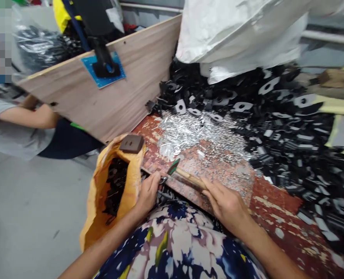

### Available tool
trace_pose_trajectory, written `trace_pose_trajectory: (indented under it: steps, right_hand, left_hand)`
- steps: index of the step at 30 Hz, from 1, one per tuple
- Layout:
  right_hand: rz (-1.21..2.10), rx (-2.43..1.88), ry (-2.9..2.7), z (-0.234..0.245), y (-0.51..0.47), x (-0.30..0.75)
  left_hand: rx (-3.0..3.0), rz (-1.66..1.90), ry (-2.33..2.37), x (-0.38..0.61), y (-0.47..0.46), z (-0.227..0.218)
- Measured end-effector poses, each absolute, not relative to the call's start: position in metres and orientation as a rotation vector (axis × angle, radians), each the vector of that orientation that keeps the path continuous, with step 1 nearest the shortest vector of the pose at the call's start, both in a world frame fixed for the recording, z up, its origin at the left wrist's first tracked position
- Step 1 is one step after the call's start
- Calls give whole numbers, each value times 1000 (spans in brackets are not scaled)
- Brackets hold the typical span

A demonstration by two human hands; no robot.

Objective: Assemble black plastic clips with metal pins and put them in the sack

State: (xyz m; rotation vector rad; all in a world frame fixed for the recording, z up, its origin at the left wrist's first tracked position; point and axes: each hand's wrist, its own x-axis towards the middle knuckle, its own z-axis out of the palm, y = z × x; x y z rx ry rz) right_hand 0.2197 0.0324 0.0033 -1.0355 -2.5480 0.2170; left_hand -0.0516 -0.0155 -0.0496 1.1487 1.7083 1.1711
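My right hand (224, 202) is closed round the wooden handle of a small tool (183, 175) whose dark green-tipped end points toward my left hand. My left hand (148, 192) pinches a small black part (162, 180) at the near edge of the worn red table (276, 211), right beside the tool's tip. Just left of that hand hangs an open orange bag (100, 193) holding several black parts. A pile of silvery scraps (197, 135) lies on the table beyond the tool.
A large heap of black parts (291, 128) covers the table's far and right side under a white sack (241, 31). A wooden board (116, 85) stands at the left, a brown block (132, 143) rests on the bag's rim. Another person's arm (26, 116) is at the left.
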Motion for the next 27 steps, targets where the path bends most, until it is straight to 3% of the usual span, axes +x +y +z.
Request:
trace_pose_trajectory:
  steps: [17, 27]
  right_hand:
    - [137, -950, -2549, 3, 30, 216]
    - [604, -1161, -2511, 1, 38, 218]
  left_hand:
    - [1179, 1128, 1738, -56, -13, -64]
    - [1210, 1099, 1711, -64, -11, -45]
